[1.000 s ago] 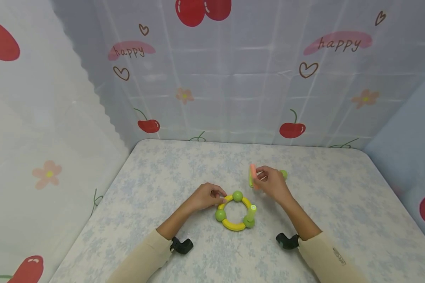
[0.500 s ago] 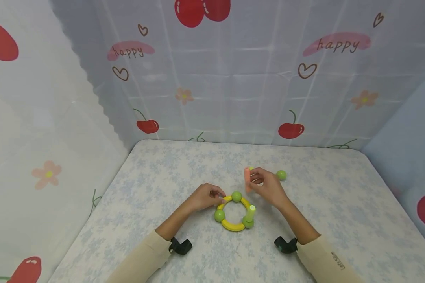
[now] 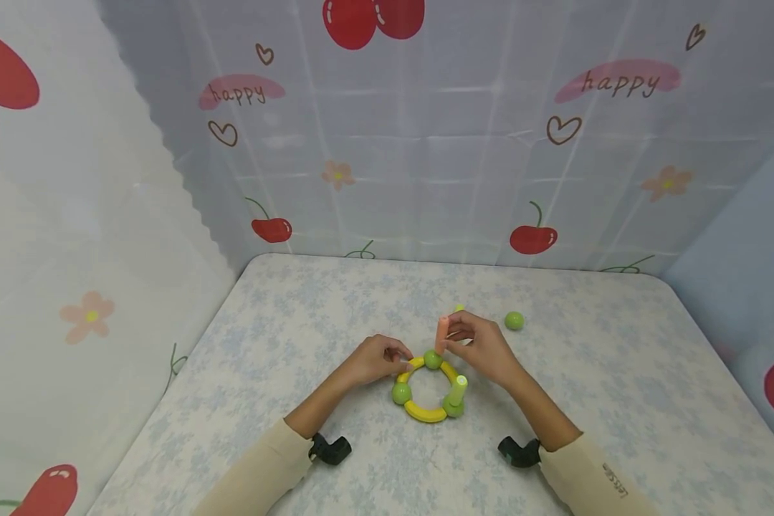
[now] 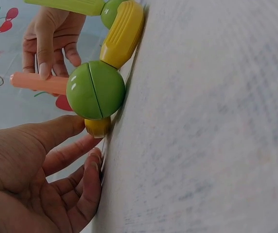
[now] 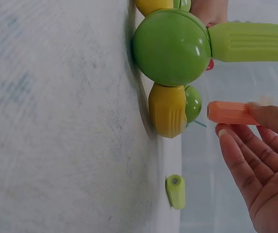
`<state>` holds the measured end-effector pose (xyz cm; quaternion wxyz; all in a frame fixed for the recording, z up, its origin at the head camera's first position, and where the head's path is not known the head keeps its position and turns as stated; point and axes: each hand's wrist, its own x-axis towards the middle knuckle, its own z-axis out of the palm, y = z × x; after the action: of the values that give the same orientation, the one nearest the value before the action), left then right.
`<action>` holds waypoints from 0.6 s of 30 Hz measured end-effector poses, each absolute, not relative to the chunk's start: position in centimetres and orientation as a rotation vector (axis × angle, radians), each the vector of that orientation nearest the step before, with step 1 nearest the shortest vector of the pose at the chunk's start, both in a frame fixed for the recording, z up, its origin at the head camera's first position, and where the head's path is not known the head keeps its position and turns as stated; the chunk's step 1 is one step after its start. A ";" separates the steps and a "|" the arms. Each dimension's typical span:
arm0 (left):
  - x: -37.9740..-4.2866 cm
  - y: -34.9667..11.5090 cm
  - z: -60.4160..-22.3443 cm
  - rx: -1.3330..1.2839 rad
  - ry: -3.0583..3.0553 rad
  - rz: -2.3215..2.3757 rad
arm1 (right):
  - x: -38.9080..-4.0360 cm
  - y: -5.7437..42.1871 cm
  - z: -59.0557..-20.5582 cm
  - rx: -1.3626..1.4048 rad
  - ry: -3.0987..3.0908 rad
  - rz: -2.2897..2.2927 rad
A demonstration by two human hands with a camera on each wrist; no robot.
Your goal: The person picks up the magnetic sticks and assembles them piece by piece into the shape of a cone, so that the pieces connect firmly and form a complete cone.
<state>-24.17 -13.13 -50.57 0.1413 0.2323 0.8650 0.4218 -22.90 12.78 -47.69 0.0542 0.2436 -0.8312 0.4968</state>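
Note:
A ring of curved yellow rods (image 3: 425,413) and green balls lies flat on the table. My left hand (image 3: 374,360) pinches the ring's far-left yellow rod (image 4: 98,127) between thumb and index finger. A straight light green rod (image 3: 458,390) stands up from the near-right ball (image 5: 172,47). Between the thumb and fingers of my right hand (image 3: 482,347) is an orange rod (image 3: 442,334), held upright. Its lower end is right at the top of the far green ball (image 3: 433,359). In the right wrist view the orange rod (image 5: 231,112) shows its hollow lower end.
Behind my right hand lies a loose green ball (image 3: 514,320). A loose light green rod (image 5: 176,192) is on the table too, mostly hidden by the hand in the head view. Patterned curtains (image 3: 400,150) rise behind the table (image 3: 309,301).
My right hand has brought the orange rod left and nearer, from beside the loose green rod to the ring's far ball. The loose ball has come into full view. My left hand stays put.

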 end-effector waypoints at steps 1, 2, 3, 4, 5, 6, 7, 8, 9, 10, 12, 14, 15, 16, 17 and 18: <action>-24.2 -13.1 -50.6 0.669 2.498 1.216 | -22.9 12.7 -47.7 0.747 -2.525 1.512; -24.2 -13.1 -50.7 0.669 2.501 1.214 | -22.8 12.6 -47.7 0.751 -2.528 1.512; -24.2 -13.2 -50.7 0.670 2.504 1.211 | -22.8 12.6 -47.7 0.755 -2.531 1.512; -24.3 -13.2 -50.8 0.670 2.506 1.209 | -22.8 12.5 -47.7 0.761 -2.535 1.508; -24.3 -13.2 -50.9 0.673 2.509 1.208 | -22.7 12.5 -47.7 0.767 -2.538 1.500; -24.3 -13.2 -50.9 0.676 2.511 1.208 | -22.7 12.4 -47.7 0.772 -2.541 1.493; -24.3 -13.2 -51.0 0.678 2.512 1.209 | -22.7 12.4 -47.7 0.776 -2.543 1.489; -24.4 -13.2 -51.0 0.681 2.511 1.213 | -22.7 12.4 -47.7 0.780 -2.546 1.481; -24.4 -13.2 -51.0 0.684 2.512 1.215 | -22.7 12.3 -47.7 0.783 -2.547 1.475; -24.4 -13.1 -51.0 0.685 2.512 1.218 | -22.7 12.3 -47.7 0.785 -2.549 1.470; -24.4 -13.1 -50.9 0.690 2.512 1.216 | -22.6 12.2 -47.7 0.786 -2.553 1.461; -24.4 -13.2 -50.8 0.698 2.504 1.203 | -22.7 12.2 -47.7 0.784 -2.563 1.448; -24.4 -13.3 -50.7 0.703 2.492 1.197 | -22.7 12.2 -47.7 0.781 -2.575 1.444; -24.4 -13.4 -50.5 0.709 2.475 1.185 | -22.7 12.2 -47.7 0.778 -2.590 1.440; -24.4 -13.5 -50.3 0.716 2.452 1.172 | -22.7 12.3 -47.8 0.780 -2.609 1.435; -24.4 -13.6 -50.1 0.726 2.428 1.155 | -22.8 12.4 -47.8 0.780 -2.631 1.430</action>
<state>-24.37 -13.65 -50.15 0.1775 0.2567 0.8579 0.4082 -22.77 12.37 -47.78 0.0235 0.2521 -0.8500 0.4619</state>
